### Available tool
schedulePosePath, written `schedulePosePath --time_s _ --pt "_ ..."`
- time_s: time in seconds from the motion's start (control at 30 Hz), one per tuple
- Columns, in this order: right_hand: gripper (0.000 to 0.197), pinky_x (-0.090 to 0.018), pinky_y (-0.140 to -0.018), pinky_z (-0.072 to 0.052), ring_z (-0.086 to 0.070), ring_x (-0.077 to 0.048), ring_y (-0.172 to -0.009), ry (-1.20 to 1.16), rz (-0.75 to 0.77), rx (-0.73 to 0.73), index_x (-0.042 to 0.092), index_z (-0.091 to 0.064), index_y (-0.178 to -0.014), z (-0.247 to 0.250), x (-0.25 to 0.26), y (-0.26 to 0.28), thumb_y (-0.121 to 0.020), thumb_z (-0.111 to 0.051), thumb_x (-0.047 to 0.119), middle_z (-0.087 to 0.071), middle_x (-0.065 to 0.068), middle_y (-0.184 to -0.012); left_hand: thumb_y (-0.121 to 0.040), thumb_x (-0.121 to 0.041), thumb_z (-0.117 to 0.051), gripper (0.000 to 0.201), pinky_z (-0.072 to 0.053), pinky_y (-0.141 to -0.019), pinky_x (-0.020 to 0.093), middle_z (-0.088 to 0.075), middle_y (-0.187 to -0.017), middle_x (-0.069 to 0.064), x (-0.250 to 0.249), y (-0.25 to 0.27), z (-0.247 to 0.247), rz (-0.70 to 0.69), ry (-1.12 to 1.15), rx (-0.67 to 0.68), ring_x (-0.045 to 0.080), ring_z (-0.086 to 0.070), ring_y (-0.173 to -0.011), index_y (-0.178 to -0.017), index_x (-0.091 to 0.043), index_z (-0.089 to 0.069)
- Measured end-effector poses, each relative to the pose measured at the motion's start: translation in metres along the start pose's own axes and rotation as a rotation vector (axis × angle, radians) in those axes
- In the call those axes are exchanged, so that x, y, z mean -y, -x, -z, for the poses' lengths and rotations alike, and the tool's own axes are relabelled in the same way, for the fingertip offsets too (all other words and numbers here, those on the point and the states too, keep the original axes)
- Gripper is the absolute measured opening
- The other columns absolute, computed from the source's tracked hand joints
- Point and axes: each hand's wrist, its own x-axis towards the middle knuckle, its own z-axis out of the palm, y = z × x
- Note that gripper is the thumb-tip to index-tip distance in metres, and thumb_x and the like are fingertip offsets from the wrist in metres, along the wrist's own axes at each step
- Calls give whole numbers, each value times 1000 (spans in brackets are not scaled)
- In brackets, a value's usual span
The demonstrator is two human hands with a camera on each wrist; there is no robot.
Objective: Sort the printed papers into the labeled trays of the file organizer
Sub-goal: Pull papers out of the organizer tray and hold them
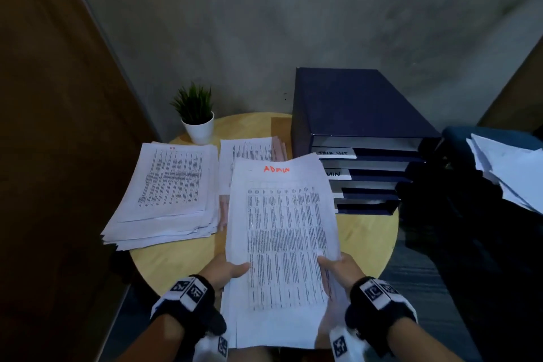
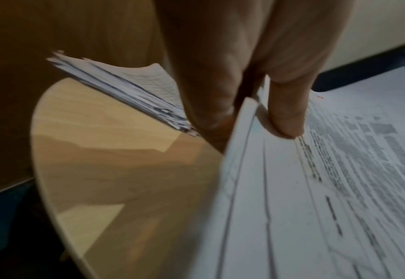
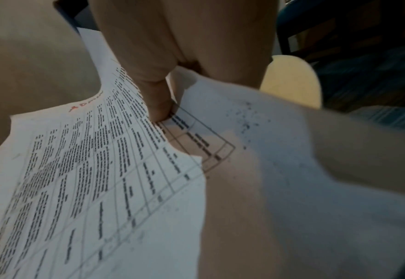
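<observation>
I hold a sheaf of printed papers (image 1: 282,244) above the round table, its top sheet marked ADMIN in red. My left hand (image 1: 227,270) pinches its left edge, thumb on top; the left wrist view shows that thumb (image 2: 287,120) on the paper stack (image 2: 315,188). My right hand (image 1: 338,269) pinches the right edge, its thumb (image 3: 158,105) lying on the ADMIN sheet (image 3: 89,169). The dark blue file organizer (image 1: 358,138) stands at the back right, its trays facing me, one labelled ADMIN (image 1: 335,174).
Two more paper piles lie on the wooden table (image 1: 176,261): a thick one at the left (image 1: 167,191) and one behind the held sheaf (image 1: 249,150). A small potted plant (image 1: 197,114) stands at the back. Loose white sheets (image 1: 508,167) rest on a dark chair at right.
</observation>
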Motion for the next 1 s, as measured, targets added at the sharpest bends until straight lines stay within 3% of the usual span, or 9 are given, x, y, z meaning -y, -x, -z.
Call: schedulePosePath --time_s 0.23,0.47,0.53,0.6,0.67,0.77,0.83,0.9,1.0 --pt "20 -26 -49 -37 -44 -20 -48 -142 -197 -54 4 -50 -73 49 -40 21 -92 -56 3 -46 -10 -53 -92 -15 -58 50 -39 -102 29 -52 -137 3 -11 13 -54 -105 -127 106 21 -50 -126 -139 -13 -42" --pt "12 -15 -34 -38 -53 -12 -30 -195 -176 -173 0 -56 -80 96 -38 32 -92 -53 -3 -57 -2 -37 -91 -11 -58 41 -42 -104 35 -59 -129 5 -45 7 -94 -104 -113 163 24 -56 -119 -132 -10 -50" --pt "15 -13 -31 -38 -59 -19 -43 -234 -162 -168 -1 -55 -80 110 -30 41 -93 -49 -6 -60 -9 -48 -92 -10 -57 34 -45 -100 33 -61 -119 4 -54 4 -103 -110 -87 200 23 -58 -112 -126 -14 -53" --pt "10 -21 -44 -47 -55 -25 -63 -248 -146 -166 -7 -57 -97 124 -26 48 -93 -48 -6 -60 -15 -73 -93 -8 -55 27 -48 -92 30 -61 -112 4 -59 2 -114 -109 -35 240 21 -58 -104 -118 -18 -53" --pt "25 -29 -57 -44 -53 -24 -69 -232 -145 -181 -9 -55 -116 136 -28 52 -93 -50 -4 -59 -14 -84 -92 -6 -56 26 -49 -89 31 -62 -111 5 -60 1 -126 -103 19 273 23 -59 -103 -116 -17 -54" --pt "19 -21 -43 -44 -56 -22 -50 -203 -132 -238 -10 -57 -109 149 -27 57 -93 -51 -2 -61 -11 -61 -90 -12 -61 32 -45 -101 39 -63 -119 6 -58 -3 -138 -59 85 294 26 -59 -111 -121 -13 -55" --pt "8 -16 -35 -40 -55 -17 -39 -227 -124 -261 -5 -56 -97 151 -24 59 -93 -50 -3 -59 -7 -51 -81 -23 -70 53 -41 -108 45 -61 -127 5 -56 -5 -141 -47 112 271 26 -57 -118 -129 -11 -52" --pt "13 -25 -48 -44 -56 -19 -55 -225 -107 -250 -2 -55 -105 152 -23 54 -92 -52 -2 -60 -10 -69 -70 -32 -75 72 -36 -111 47 -59 -131 3 -51 -11 -142 -45 127 243 24 -54 -122 -134 -13 -49" --pt "14 -27 -60 -41 -54 -18 -69 -144 -128 -224 1 -56 -105 154 -23 41 -91 -57 4 -59 -7 -79 -77 -26 -68 63 -34 -111 50 -61 -129 6 -51 -16 -139 -37 168 228 28 -54 -124 -134 -10 -50"
